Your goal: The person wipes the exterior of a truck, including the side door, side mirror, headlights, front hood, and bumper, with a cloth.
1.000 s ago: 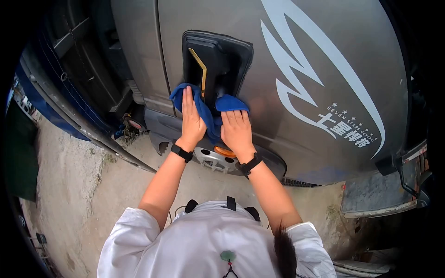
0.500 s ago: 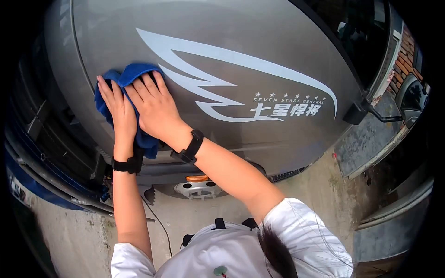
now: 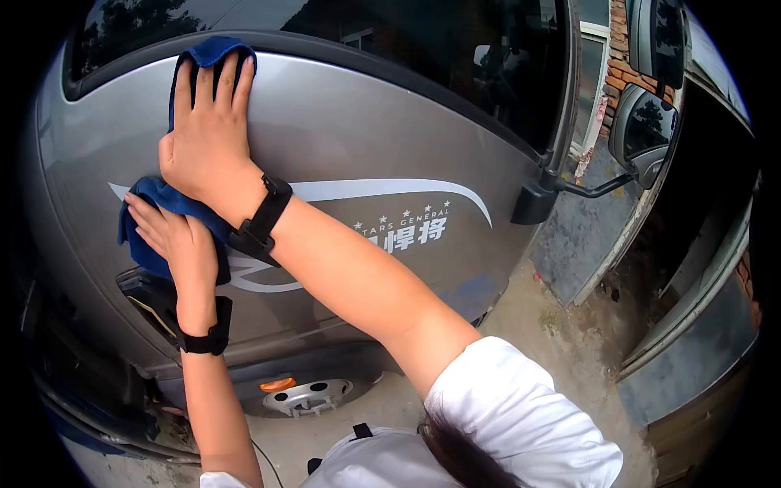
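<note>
My right hand (image 3: 207, 134) lies flat with spread fingers on a blue cloth (image 3: 215, 50), pressed to the grey vehicle door (image 3: 325, 138) just under the window. Lower and to the left, my left hand (image 3: 183, 248) rests flat on blue cloth too, its fingers stretched out, just above the black door handle (image 3: 146, 297). I cannot tell whether this is one cloth or two. Both wrists wear black straps. A white wing decal (image 3: 390, 189) with lettering runs across the door, partly hidden by my right arm.
The side mirror (image 3: 647, 130) sticks out on its arm at the right. Above is the dark window (image 3: 390, 57). A wheel (image 3: 313, 398) with an orange marker light (image 3: 277, 385) shows below. Beyond the concrete ground (image 3: 537, 342) is a doorway with a brick wall.
My right hand has moved up the door to the window's lower edge with cloth under it. My left hand is now lower on the door than my right. The view has shifted upward.
</note>
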Action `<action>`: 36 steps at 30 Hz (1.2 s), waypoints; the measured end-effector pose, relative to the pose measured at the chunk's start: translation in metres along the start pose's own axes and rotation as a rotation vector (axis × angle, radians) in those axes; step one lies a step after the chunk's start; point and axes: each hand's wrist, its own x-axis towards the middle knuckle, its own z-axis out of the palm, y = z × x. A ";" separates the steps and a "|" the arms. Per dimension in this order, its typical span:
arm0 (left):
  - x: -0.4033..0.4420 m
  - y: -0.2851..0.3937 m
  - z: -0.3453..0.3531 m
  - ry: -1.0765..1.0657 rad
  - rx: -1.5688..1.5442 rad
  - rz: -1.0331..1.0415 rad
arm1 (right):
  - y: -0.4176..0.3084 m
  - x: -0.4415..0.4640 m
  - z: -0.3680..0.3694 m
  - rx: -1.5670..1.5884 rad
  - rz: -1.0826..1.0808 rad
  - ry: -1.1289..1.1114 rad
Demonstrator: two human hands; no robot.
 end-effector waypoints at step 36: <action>-0.231 0.337 0.144 -0.474 -0.399 0.449 | 0.346 -0.243 -0.283 -0.077 0.334 -0.231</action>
